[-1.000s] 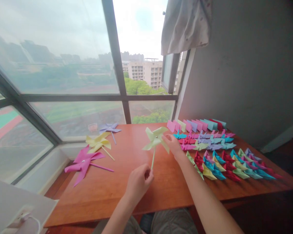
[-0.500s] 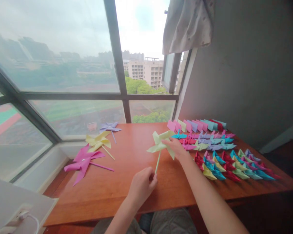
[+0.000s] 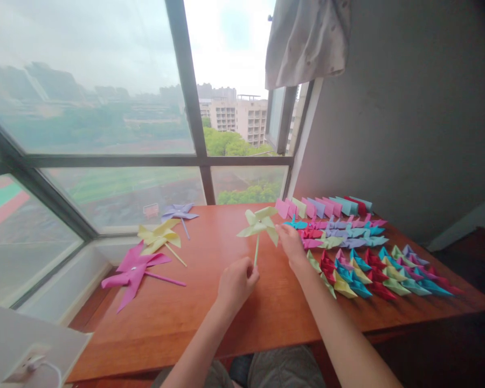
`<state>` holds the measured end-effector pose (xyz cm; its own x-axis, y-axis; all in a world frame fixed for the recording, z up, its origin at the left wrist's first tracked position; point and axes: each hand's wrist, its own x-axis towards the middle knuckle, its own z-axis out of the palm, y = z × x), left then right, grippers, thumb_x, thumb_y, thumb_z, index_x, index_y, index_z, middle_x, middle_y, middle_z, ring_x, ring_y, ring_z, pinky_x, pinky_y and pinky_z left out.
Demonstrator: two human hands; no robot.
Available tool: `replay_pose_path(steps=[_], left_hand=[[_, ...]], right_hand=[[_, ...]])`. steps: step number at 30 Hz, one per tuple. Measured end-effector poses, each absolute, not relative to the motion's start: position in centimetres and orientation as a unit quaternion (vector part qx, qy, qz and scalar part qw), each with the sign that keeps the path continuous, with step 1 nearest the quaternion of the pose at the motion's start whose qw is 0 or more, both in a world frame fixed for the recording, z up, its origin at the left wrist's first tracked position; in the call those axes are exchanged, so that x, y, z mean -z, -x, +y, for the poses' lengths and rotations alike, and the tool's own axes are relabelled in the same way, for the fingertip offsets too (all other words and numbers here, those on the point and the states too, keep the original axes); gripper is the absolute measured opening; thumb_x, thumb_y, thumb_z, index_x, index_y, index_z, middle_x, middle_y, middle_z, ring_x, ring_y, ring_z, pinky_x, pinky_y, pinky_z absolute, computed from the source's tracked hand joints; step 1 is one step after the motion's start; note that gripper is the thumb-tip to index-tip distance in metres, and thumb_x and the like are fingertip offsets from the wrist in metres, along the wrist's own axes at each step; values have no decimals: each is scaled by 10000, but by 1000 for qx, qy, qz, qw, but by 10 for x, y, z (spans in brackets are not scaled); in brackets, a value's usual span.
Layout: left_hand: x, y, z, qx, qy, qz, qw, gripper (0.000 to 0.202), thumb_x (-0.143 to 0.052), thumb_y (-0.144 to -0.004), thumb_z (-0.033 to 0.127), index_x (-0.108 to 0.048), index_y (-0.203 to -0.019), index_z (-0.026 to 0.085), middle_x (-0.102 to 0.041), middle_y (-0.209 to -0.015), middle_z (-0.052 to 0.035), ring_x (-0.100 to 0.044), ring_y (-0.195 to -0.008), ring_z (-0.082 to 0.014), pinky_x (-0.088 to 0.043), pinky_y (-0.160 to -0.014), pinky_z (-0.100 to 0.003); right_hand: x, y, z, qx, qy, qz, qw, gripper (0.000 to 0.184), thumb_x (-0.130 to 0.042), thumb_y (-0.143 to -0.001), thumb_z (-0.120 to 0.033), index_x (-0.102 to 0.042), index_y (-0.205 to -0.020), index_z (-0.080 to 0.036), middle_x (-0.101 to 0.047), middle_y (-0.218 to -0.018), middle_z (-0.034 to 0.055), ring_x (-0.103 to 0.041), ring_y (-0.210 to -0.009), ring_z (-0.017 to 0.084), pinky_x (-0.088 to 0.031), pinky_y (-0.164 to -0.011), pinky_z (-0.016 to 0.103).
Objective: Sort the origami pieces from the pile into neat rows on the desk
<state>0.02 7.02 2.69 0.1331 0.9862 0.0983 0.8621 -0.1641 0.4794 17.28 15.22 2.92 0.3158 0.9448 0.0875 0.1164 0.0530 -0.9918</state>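
A pale green paper pinwheel (image 3: 259,222) stands upright above the table, facing me. My left hand (image 3: 237,283) is closed round the lower end of its stick, thumb and fingers pinched together. Beside the right-hand blade is my right hand (image 3: 293,245), fingers loosely bent with nothing visible held in them. Its fingertips are at the blade's edge; whether they touch it I cannot tell. On the table's left lie a magenta pinwheel (image 3: 133,269), a yellow pinwheel (image 3: 159,237) and a lavender pinwheel (image 3: 180,212).
Rows of folded paper boats (image 3: 374,275) cover the table's right side. Behind them sit rows of paper cranes (image 3: 350,234) and a line of folded paper pieces (image 3: 323,207). Windows (image 3: 117,188) border the wooden table (image 3: 145,328); a plugged socket (image 3: 28,364) is at lower left.
My right hand has come off the front of the pinwheel to its right side. The pinwheel, with my left hand on its stick, has risen slightly, and its blades have turned.
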Motion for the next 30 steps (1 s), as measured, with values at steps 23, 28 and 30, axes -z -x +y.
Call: replay_pose_path(steps=[23,28,30], left_hand=[[-26,-67,200,-121,-729,651,173,274,-574,-951,335,-606,-1158,159,-639,-1145,-78,-644,-964,-200,-550,-835,-404],[-28,-70,199,-109,-737,641,183,288,-579,-949,328,-596,-1185,165,-626,-1181,-84,-639,-989,-208,-550,-844,-412],[-31,-70,196,-111,-750,624,187,289,-578,-949,329,-595,-1186,164,-626,-1183,-85,-639,-990,-208,-550,-845,-413]], right_hand=[[8,-147,42,-272,538,-651,462,257,-461,-854,-182,-679,-990,-184,-716,-915,80,-681,-823,211,-554,-764,326],[5,-148,41,-274,537,-659,450,259,-461,-850,-163,-670,-1001,-183,-710,-890,68,-674,-809,205,-540,-765,324],[5,-148,41,-271,536,-662,447,256,-462,-850,-156,-669,-997,-186,-710,-886,64,-671,-810,204,-534,-768,322]])
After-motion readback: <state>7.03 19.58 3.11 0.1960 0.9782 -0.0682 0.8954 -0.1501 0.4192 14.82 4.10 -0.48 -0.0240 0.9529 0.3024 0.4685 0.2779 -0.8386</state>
